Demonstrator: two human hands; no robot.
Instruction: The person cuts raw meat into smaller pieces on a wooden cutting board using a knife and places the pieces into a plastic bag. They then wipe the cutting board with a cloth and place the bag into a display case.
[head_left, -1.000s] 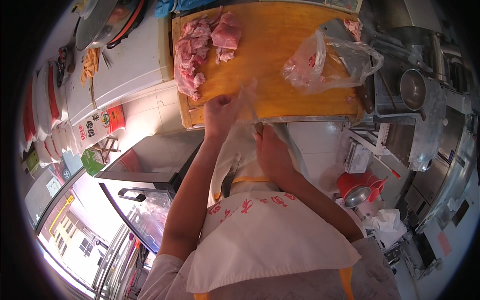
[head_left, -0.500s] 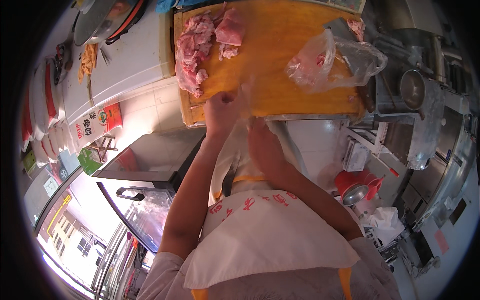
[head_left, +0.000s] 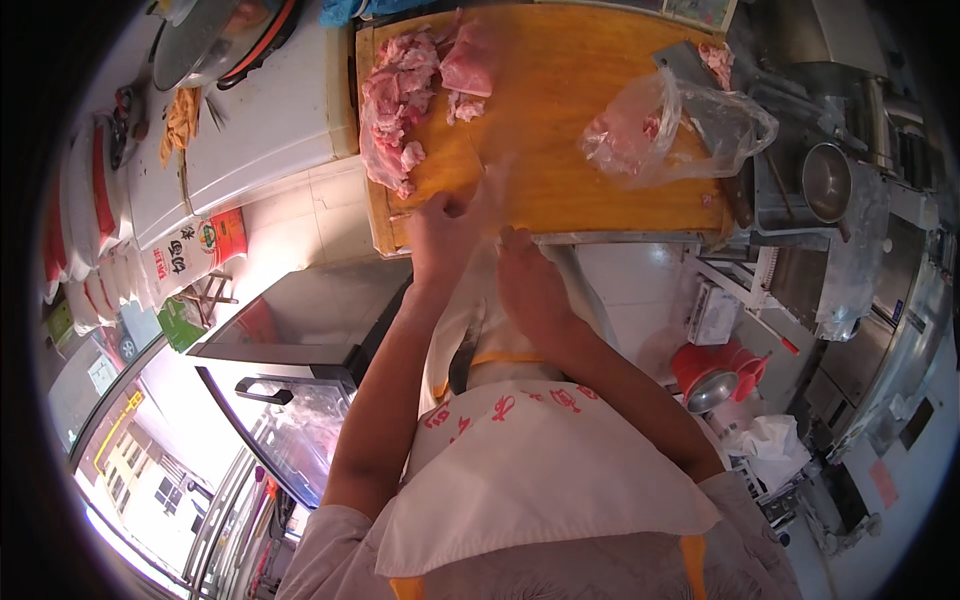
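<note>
At the near edge of the wooden cutting board (head_left: 560, 130), my left hand (head_left: 438, 240) is closed, with thumb and forefinger curled together. Just right of it, slightly nearer me, my right hand (head_left: 530, 280) is closed in a pinch. A pale, see-through strip like plastic film (head_left: 490, 195) shows between and above the fingers; a blur hides its exact shape. Raw meat (head_left: 395, 100) lies heaped at the board's left, with a smoother pink cut (head_left: 468, 62) beside it. On the right, a clear plastic bag (head_left: 635, 145) has pinkish meat in or under it.
A cleaver-like blade (head_left: 685, 62) with meat scraps lies at the board's far right. Beyond stand a metal tray and ladle (head_left: 827, 180). A white counter (head_left: 265, 120) adjoins on the left. Below are a glass-fronted cabinet (head_left: 290, 400) and red buckets (head_left: 715, 370).
The view has shifted slightly, so the board and meat sit a little further right. Both hands stay close together at the board's edge, the right one a touch higher in view.
</note>
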